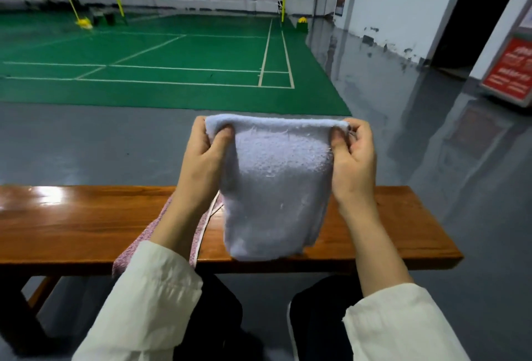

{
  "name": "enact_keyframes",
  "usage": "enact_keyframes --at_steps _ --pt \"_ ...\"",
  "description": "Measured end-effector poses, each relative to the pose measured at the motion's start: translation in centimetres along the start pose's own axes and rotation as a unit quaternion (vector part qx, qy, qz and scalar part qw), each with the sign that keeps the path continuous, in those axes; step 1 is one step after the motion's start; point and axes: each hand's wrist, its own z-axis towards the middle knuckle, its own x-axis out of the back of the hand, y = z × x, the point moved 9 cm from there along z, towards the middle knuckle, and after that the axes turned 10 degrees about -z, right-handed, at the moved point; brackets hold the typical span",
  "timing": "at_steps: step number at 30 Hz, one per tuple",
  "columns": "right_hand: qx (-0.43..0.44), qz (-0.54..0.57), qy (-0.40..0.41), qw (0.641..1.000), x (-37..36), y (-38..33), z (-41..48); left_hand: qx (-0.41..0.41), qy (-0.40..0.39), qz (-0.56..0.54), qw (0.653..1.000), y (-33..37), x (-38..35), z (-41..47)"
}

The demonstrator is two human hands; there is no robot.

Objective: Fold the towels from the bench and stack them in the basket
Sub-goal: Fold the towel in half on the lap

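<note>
A pale blue-white towel hangs folded in the air above the wooden bench. My left hand pinches its top left corner. At the top right corner, my right hand pinches the towel between thumb and fingers. The towel's lower edge hangs down to the bench's near edge. A pink patterned towel lies on the bench under my left forearm, partly hidden by the arm and sleeve. No basket is in view.
The bench runs from the left frame edge to about three quarters across, with grey floor beyond and to the right. A green badminton court with nets lies further off. A red sign stands at the right.
</note>
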Motion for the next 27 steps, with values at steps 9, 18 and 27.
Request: enact_keyframes --at_steps 9,18,27 --pt "-0.085 -0.034 -0.055 0.994 -1.5 1.8 2.4 0.031 0.001 0.031 0.999 -1.0 0.3 2.0" --pt "-0.029 0.008 0.049 0.998 -0.9 -3.0 5.2 -0.065 0.029 0.004 0.997 4.6 -0.4 4.7" --pt "-0.149 -0.022 -0.013 0.989 -2.3 10.1 -6.1 0.063 -0.019 0.053 0.996 -8.2 2.7 -5.6"
